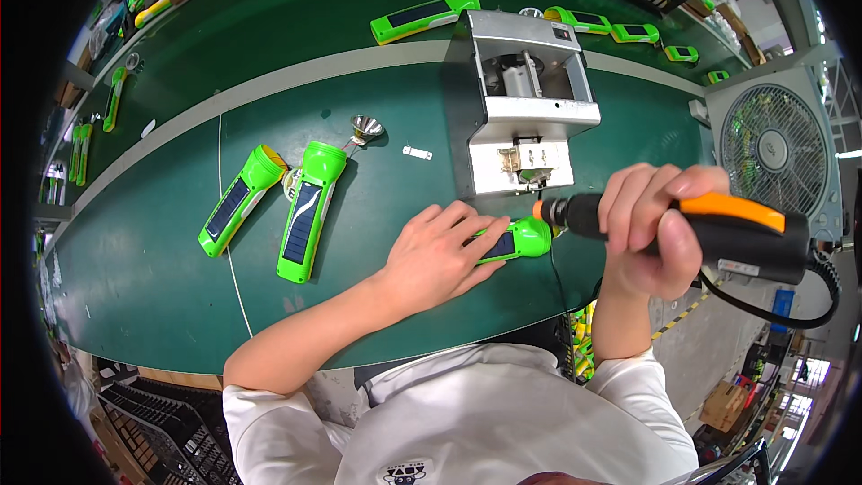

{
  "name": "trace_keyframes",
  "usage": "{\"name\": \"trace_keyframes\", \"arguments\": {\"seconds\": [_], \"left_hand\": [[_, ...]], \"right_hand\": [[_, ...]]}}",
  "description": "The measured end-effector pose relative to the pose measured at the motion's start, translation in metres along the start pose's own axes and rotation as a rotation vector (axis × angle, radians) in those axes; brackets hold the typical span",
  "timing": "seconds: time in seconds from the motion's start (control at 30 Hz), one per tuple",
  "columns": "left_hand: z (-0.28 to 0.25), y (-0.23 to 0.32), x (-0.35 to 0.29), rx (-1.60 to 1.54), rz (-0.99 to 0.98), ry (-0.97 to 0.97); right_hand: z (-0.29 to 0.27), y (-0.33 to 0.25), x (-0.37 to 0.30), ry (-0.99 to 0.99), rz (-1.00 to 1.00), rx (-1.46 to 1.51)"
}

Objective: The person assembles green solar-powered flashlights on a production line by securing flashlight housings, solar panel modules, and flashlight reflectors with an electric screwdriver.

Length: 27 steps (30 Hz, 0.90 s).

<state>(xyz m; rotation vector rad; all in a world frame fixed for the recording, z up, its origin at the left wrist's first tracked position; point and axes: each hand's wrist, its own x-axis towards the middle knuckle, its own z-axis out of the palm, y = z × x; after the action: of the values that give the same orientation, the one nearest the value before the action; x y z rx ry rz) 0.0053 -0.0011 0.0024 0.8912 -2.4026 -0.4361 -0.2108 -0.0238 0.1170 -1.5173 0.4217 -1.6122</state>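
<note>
My left hand (442, 250) lies over a green flashlight (535, 237) with a dark solar panel, its fingers holding the body down on the green bench. Most of that flashlight is hidden under the fingers. In my right hand (654, 226) is a black and orange electric screwdriver (770, 244), held level with its tip pointing left, by the flashlight's right end. Whether the tip touches it, I cannot tell. To the left of my hands lie two more green flashlights, one upright in view (312, 213) and one slanted (241, 201), with a loose silvery reflector (366, 129) beside them.
A metal machine (525, 112) stands just beyond my hands. A small white part (417, 153) lies left of it. Several flashlights line the raised back ledge, including a long one (426, 17). At the right is a grey fan (770, 149). The screwdriver's coiled cable (828, 283) hangs down.
</note>
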Motion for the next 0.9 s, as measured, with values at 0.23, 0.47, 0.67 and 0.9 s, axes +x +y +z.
{"name": "trace_keyframes", "arguments": {"seconds": [0.23,0.47,0.67,0.9], "left_hand": [[-0.002,0.002,0.000,-0.028,-0.012,0.015],[-0.005,0.001,0.004,-0.075,-0.007,0.006],[-0.001,0.002,0.005,-0.064,-0.030,0.027],[-0.001,0.006,0.004,-0.050,-0.036,0.044]], "right_hand": [[-0.003,0.014,0.012,0.041,-0.093,-0.097],[0.011,0.022,0.018,0.114,0.054,-0.197],[0.001,0.028,0.064,0.062,0.311,-0.132],[0.002,-0.002,0.000,-0.013,0.183,0.009]]}}
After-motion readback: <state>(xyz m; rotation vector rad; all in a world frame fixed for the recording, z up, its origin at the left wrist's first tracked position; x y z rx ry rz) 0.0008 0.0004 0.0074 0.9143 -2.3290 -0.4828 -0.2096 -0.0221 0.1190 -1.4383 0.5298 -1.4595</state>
